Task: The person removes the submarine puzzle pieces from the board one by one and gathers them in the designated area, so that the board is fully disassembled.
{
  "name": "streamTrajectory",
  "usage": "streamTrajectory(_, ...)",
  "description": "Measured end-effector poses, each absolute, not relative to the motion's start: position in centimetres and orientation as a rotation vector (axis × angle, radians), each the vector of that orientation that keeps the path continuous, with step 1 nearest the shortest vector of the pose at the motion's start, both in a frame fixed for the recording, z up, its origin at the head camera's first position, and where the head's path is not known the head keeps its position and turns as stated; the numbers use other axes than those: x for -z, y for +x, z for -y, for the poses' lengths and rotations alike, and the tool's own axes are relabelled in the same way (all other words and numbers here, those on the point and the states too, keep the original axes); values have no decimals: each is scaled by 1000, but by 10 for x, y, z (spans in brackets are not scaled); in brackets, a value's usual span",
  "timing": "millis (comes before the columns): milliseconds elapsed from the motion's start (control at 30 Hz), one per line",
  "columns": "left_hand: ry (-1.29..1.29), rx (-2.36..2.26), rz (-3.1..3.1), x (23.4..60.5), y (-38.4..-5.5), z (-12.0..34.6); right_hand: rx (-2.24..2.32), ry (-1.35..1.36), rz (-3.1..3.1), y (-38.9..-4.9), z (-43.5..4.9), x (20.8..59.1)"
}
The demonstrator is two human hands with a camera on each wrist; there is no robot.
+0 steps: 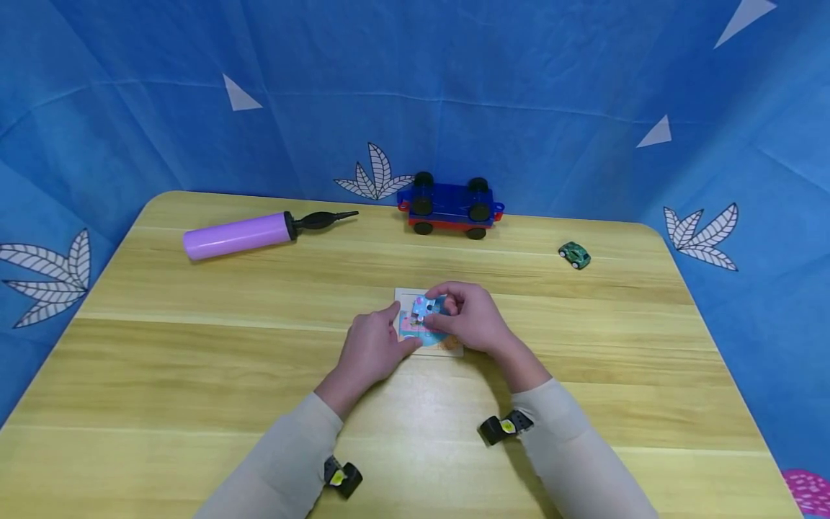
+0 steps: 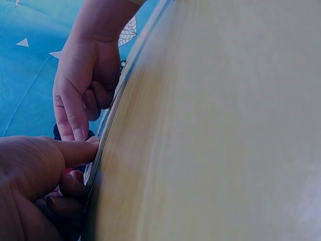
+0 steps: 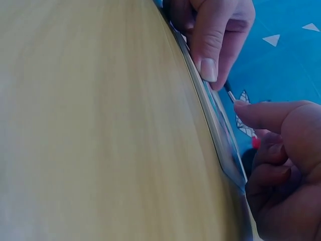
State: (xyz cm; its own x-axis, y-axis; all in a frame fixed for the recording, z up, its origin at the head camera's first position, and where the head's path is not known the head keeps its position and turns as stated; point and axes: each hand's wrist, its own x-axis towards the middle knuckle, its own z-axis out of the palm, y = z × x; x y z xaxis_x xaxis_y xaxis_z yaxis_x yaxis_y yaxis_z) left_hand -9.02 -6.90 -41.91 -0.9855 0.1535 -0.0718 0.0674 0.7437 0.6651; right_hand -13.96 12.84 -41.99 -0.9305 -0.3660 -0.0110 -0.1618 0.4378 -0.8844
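Note:
A small jigsaw puzzle board (image 1: 452, 352) with a pale frame and a blue and pink picture lies on the table between the hands. My left hand (image 1: 371, 347) holds the board at its left corner, thumb along the near edge and index finger at the left side. Over the board, my right hand (image 1: 476, 317) pinches a light blue puzzle piece (image 1: 423, 308) between thumb and index finger. The piece is tilted above the picture, partly covered by the fingertips. In the left wrist view, the left hand (image 2: 35, 175) has its thumb at the board's edge.
At the back left of the wooden table (image 1: 227, 382) lies a purple balloon pump (image 1: 240, 236) with a black nozzle. A blue and red toy vehicle (image 1: 450, 204) with black wheels is at the back edge. A small green toy car (image 1: 574, 254) stands at the right.

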Motion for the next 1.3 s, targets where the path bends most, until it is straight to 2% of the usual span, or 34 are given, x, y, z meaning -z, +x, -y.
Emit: streamTrajectory(1300, 128, -1062, -2816, 423, -90, 66, 1455, -291, -2612, -142, -221, 430)
